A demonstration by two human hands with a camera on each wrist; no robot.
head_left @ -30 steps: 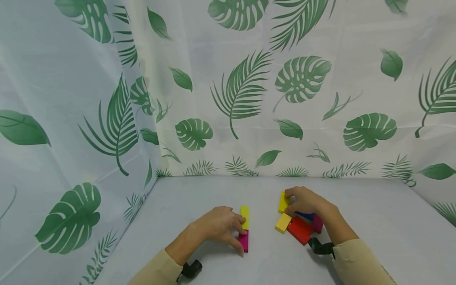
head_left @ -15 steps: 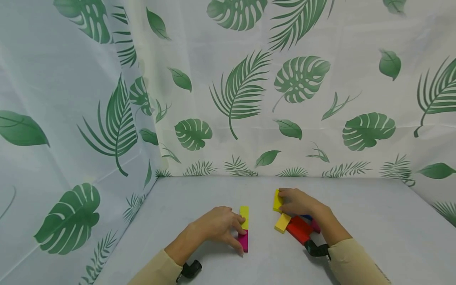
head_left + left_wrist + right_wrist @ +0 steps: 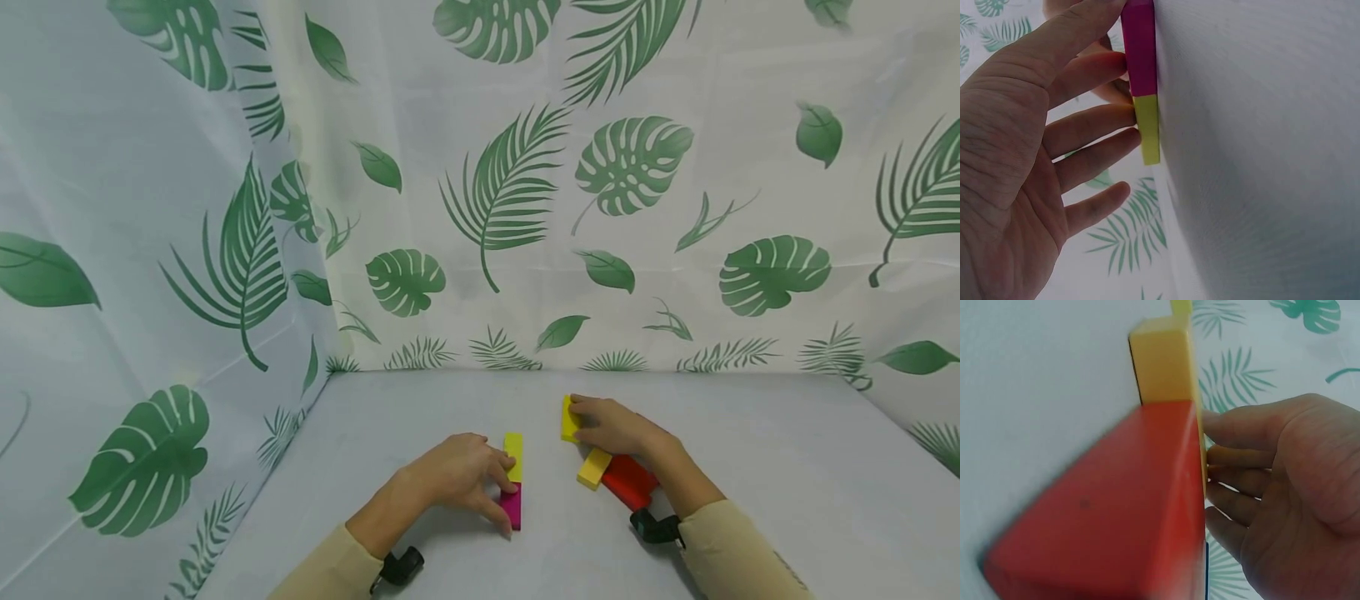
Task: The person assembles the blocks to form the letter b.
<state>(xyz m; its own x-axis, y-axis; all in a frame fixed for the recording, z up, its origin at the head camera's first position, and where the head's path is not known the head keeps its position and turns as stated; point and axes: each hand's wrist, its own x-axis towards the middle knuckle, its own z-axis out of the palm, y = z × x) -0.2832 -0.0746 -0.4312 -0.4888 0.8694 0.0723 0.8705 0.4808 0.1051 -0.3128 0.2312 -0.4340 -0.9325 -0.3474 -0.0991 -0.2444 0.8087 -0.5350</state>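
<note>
My left hand [image 3: 461, 475] rests its fingertips on two blocks laid end to end on the table, a bright yellow block [image 3: 513, 454] and a magenta block [image 3: 511, 507]. In the left wrist view its fingers are fairly straight, the thumb and index finger on the magenta one, two others touching the yellow one. My right hand [image 3: 618, 429] grips another yellow block [image 3: 569, 419] between thumb and fingers, apart from that row. Beneath this hand lie a golden-yellow block [image 3: 595, 468] and a red block [image 3: 628, 482], touching each other.
A sliver of blue [image 3: 1207, 570] shows past the red block in the right wrist view. The white table [image 3: 420, 408] ends at a leaf-printed curtain [image 3: 525, 317] behind, with another stretch of it along the left. Black wrist cameras sit close above the tabletop.
My right hand has slid left with the yellow block, toward the row under my left hand. Its arm now hides the blue and magenta blocks on that side. My left hand has stayed still.
</note>
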